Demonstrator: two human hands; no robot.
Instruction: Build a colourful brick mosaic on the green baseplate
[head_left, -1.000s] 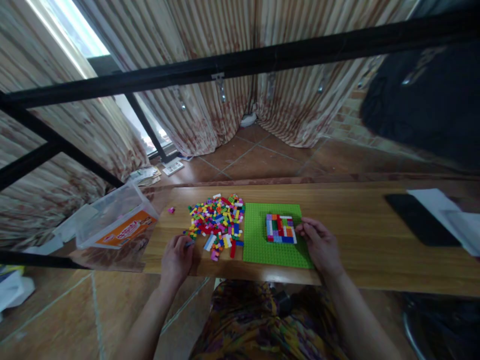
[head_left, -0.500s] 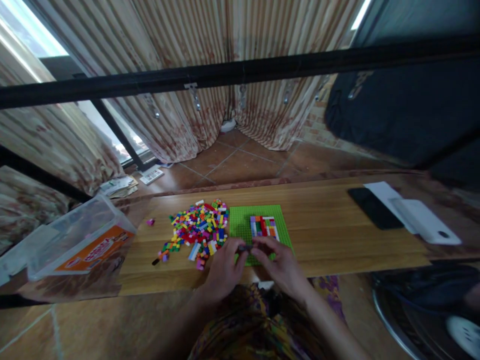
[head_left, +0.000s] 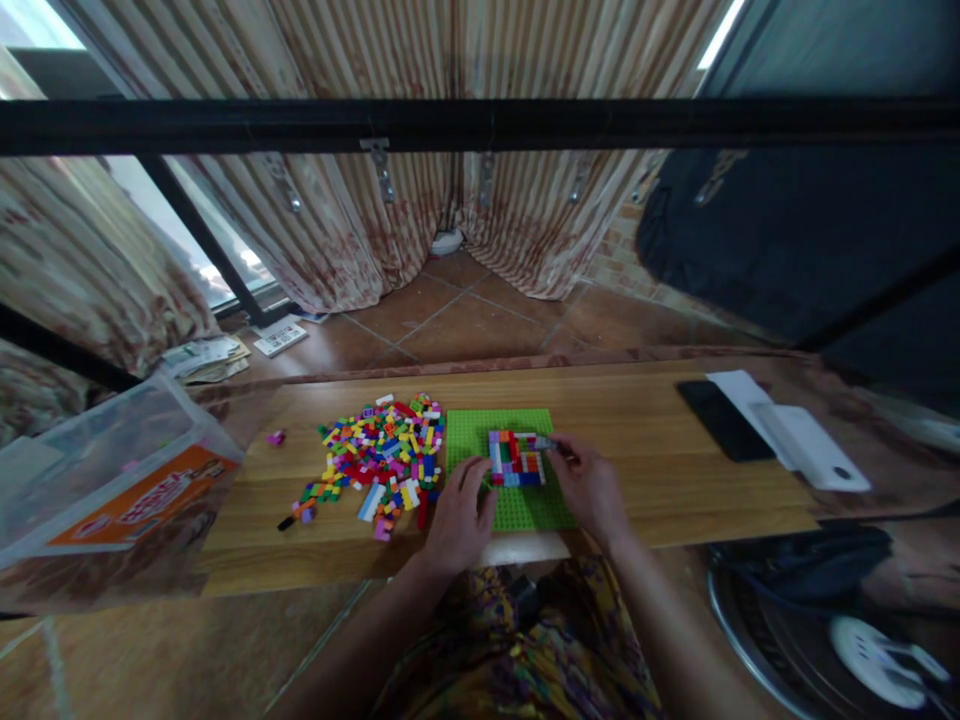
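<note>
So the right hand (head_left: 587, 482) is pinching a small grayish brick (head_left: 549, 443) at the far right corner of the brick build (head_left: 514, 462), which is sitting on the green board (head_left: 517, 515). Left hand (head_left: 459, 515) is hanging out by the near left corner, fingers loosely spreading; I'm not seeing whether they're touching the build. A big brick pile (head_left: 384, 448) is lying left of the board on the wooden table (head_left: 675, 500), 1 black brick (head_left: 286, 523) sitting off its near edge.

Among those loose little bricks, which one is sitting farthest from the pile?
The pink piece, off to the left toward the clear box: it lies alone, while the others are in or close to the pile.
</note>
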